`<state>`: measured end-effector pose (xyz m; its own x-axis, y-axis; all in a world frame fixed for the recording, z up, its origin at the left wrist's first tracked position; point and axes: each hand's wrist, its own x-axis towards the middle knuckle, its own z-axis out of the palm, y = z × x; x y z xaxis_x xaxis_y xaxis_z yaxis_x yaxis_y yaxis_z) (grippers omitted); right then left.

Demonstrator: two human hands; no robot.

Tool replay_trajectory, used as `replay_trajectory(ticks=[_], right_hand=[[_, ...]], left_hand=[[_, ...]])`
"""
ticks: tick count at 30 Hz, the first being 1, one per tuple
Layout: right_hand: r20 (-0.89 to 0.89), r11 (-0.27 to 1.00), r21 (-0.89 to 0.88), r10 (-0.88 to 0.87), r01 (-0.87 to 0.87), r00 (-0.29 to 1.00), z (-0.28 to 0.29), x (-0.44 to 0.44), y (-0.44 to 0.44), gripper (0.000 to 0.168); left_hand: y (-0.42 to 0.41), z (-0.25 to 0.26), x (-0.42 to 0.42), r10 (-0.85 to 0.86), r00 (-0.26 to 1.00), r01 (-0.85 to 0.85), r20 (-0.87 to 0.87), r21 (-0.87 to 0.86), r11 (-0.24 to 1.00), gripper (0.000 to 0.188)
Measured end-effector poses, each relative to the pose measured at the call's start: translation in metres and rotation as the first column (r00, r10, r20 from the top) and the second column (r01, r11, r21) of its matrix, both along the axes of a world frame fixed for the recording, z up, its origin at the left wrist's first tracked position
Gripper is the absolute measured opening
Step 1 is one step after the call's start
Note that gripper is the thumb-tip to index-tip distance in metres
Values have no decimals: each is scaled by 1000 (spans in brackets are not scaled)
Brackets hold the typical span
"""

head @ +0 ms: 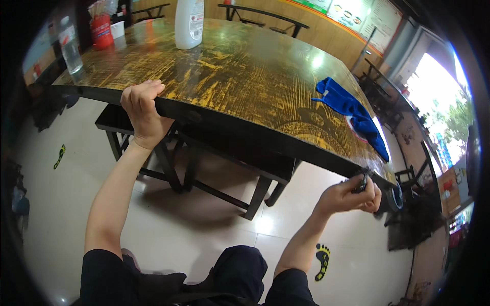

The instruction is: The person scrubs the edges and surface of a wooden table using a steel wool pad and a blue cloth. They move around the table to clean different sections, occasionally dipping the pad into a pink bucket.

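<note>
My left hand [144,111] rests on the near edge of a dark wooden table [245,72], its fingers curled over the top and gripping the rim. At the right end of the same edge, my right hand [350,196] pinches a small dark object [360,185] with bristle-like fuzz at its upper end. Most of that object is hidden by the fingers, so its exact kind is unclear. A crumpled blue cloth [352,111] lies on the tabletop, beyond my right hand. Farther off, a white plastic bottle [189,26] bearing writing stands upright.
A clear bottle [71,48], a red straw holder [102,32] and a white container [117,30] stand at the table's left. Below the near edge are dark wooden stools [233,157]. Footprint stickers [322,262] mark the tiled floor [214,225].
</note>
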<state>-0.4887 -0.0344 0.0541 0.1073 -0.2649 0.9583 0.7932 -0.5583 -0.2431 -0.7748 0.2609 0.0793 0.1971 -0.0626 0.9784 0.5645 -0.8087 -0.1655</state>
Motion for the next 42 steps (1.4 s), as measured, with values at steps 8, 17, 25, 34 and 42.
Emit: replay_trajectory(ticks=[8, 17, 25, 34, 42], right_hand=[[342, 910, -373, 316, -181, 885, -20, -113, 63, 19], [87, 822, -564, 157, -81, 984, -11, -189, 58, 15], [118, 697, -704, -73, 136, 990, 26, -268, 46, 14], [182, 570, -794, -110, 212, 977, 45, -330, 50, 15], [125, 568, -821, 72, 63, 989, 30, -329, 90, 14]], left_hand=[[1, -2, 10, -74, 997, 74, 2, -54, 996, 48], [9, -8, 7, -197, 980, 195, -14, -80, 978, 42], [6, -8, 1, -298, 951, 279, -85, -180, 943, 54], [-7, 30, -49, -697, 717, 599, -35, -480, 641, 46], [-9, 42, -88, -942, 336, 638, -21, -730, 244, 45]])
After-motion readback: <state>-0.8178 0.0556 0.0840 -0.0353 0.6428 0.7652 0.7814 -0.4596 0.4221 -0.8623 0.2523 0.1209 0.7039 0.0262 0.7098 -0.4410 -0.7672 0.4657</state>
